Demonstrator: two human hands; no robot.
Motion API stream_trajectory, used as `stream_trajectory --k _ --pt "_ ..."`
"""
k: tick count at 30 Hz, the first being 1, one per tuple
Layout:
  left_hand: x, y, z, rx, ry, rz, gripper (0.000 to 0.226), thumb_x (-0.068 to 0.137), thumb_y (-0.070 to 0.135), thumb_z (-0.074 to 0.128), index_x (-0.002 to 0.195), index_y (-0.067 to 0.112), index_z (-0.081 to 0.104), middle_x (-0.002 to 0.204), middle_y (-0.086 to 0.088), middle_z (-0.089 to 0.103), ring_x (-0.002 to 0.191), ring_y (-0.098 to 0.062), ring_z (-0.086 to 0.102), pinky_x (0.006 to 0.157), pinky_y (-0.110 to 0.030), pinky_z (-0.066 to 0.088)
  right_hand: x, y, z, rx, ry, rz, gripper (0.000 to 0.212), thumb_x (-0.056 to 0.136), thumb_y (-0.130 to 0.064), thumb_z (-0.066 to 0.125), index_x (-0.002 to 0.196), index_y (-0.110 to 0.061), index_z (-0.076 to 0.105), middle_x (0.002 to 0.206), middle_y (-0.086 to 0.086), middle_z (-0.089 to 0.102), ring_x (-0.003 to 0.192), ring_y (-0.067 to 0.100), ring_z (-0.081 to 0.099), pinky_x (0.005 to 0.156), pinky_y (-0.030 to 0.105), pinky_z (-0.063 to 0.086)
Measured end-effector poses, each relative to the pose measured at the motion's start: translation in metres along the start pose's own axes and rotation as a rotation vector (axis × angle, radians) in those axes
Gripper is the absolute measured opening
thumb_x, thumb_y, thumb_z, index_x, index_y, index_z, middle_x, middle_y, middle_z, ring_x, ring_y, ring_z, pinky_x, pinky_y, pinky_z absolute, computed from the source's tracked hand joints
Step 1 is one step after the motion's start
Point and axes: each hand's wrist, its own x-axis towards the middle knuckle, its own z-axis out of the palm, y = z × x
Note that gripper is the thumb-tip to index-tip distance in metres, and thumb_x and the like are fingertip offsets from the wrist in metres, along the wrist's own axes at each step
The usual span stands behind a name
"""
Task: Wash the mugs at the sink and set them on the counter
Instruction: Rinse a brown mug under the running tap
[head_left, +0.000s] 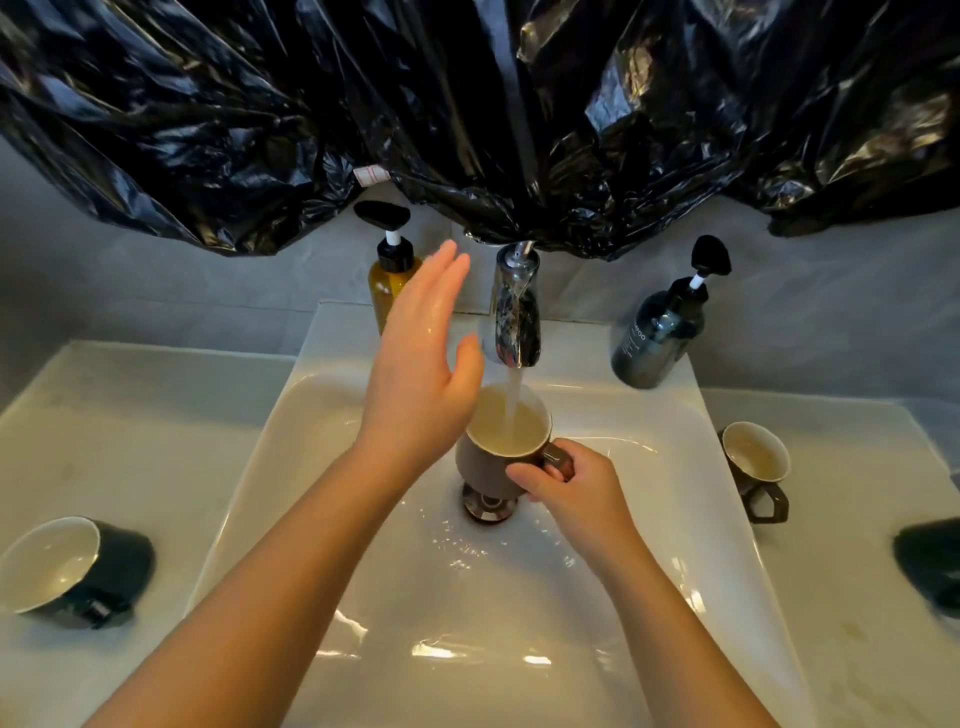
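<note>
While water from the faucet (511, 317) fills the brown mug (498, 447), her right hand (571, 486) pinches its handle; left hand (423, 358) hovers flat, empty. Wet ceramic probably slippery, breakable.

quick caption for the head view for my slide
Right hand holds a brown mug by its handle under the running tap, open left hand raised beside it.

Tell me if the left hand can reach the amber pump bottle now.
Probably yes: the left hand is open and free, raised close by the amber pump bottle, with nothing between them.
</note>
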Motion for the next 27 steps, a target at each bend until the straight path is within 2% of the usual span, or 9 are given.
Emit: stream_trajectory --k 4,6,10,15,17,19,23,25,27 --pt "0.032 0.001 -0.01 0.309 -0.119 0.152 0.065 0.092 0.01 0.044 0.153 0.016 0.024 0.161 0.002 0.019 0.149 -0.013 0.012 0.12 -0.044 0.019 0.001 -0.002 -0.007 0.008 0.08 0.003 0.013 0.081 -0.022 0.076 0.08 -0.012 0.068 0.076 0.006 0.069 0.075 0.025 0.065 0.069 0.035 0.055" --pt "0.038 0.001 -0.009 0.379 -0.139 0.149 0.064 0.09 0.007 0.047 0.151 0.015 0.029 0.159 0.002 0.025 0.148 -0.014 0.017 0.118 -0.047 0.022 0.005 -0.006 -0.008 -0.002 0.068 -0.008 0.015 0.081 -0.022 0.076 0.076 -0.013 0.065 0.069 0.001 0.066 0.068 0.018 0.061 0.066 0.031 0.053" --pt "0.032 -0.004 -0.008 0.413 -0.08 0.161 0.058 0.088 0.002 0.048 0.144 0.013 0.042 0.151 -0.001 0.041 0.14 -0.017 0.035 0.115 -0.043 0.031 -0.001 -0.007 -0.012 -0.045 -0.014 -0.022 0.013 0.082 -0.023 0.075 0.076 -0.02 0.064 0.07 -0.006 0.065 0.067 0.009 0.06 0.058 0.014 0.046" --pt "0.015 -0.015 -0.01 0.399 -0.107 0.107 0.06 0.09 0.004 0.047 0.147 0.021 0.038 0.155 0.007 0.034 0.134 -0.013 0.042 0.101 -0.033 0.045 0.002 -0.004 -0.012 -0.016 0.025 -0.022 0.022 0.081 -0.023 0.076 0.073 -0.009 0.061 0.07 0.008 0.064 0.067 0.016 0.057 0.06 0.022 0.046" --pt "0.009 -0.012 -0.01 0.352 -0.094 0.079 0.062 0.093 0.007 0.048 0.15 0.024 0.033 0.157 0.013 0.026 0.138 -0.001 0.031 0.102 -0.026 0.041 0.002 -0.002 -0.007 -0.013 -0.015 -0.037 0.024 0.08 -0.023 0.077 0.071 -0.009 0.06 0.067 0.006 0.062 0.062 0.013 0.054 0.057 0.017 0.043" --pt "-0.008 -0.009 -0.01 0.266 -0.084 0.007 0.064 0.094 0.01 0.05 0.151 0.028 0.029 0.154 0.021 0.022 0.133 0.011 0.023 0.104 -0.02 0.033 -0.002 0.003 -0.011 -0.023 -0.045 -0.033 0.023 0.08 -0.024 0.077 0.073 -0.007 0.061 0.068 0.007 0.063 0.064 0.014 0.056 0.058 0.018 0.045" --pt "-0.067 -0.026 -0.008 0.162 -0.172 -0.268 0.06 0.095 0.018 0.057 0.148 0.032 0.033 0.152 0.014 0.035 0.137 -0.001 0.032 0.109 -0.023 0.027 -0.004 0.01 -0.017 0.013 -0.02 0.005 0.014 0.081 -0.021 0.076 0.075 -0.016 0.064 0.074 0.005 0.068 0.077 0.025 0.067 0.068 0.03 0.052" --pt "-0.089 -0.039 -0.003 0.094 -0.323 -0.386 0.06 0.094 0.028 0.06 0.145 0.039 0.031 0.151 0.015 0.035 0.137 -0.006 0.036 0.111 -0.028 0.031 -0.009 0.007 -0.011 0.15 -0.048 0.073 0.008 0.085 -0.019 0.073 0.083 -0.016 0.066 0.075 0.0 0.069 0.075 0.021 0.067 0.069 0.029 0.056" --pt "-0.102 -0.046 -0.003 -0.053 -0.399 -0.46 0.063 0.09 0.038 0.063 0.142 0.044 0.029 0.149 0.019 0.034 0.134 -0.003 0.037 0.11 -0.028 0.036 -0.02 0.008 -0.001 0.427 -0.111 0.173 0.006 0.089 -0.017 0.067 0.091 -0.013 0.065 0.062 -0.008 0.062 0.063 0.011 0.062 0.068 0.03 0.056"
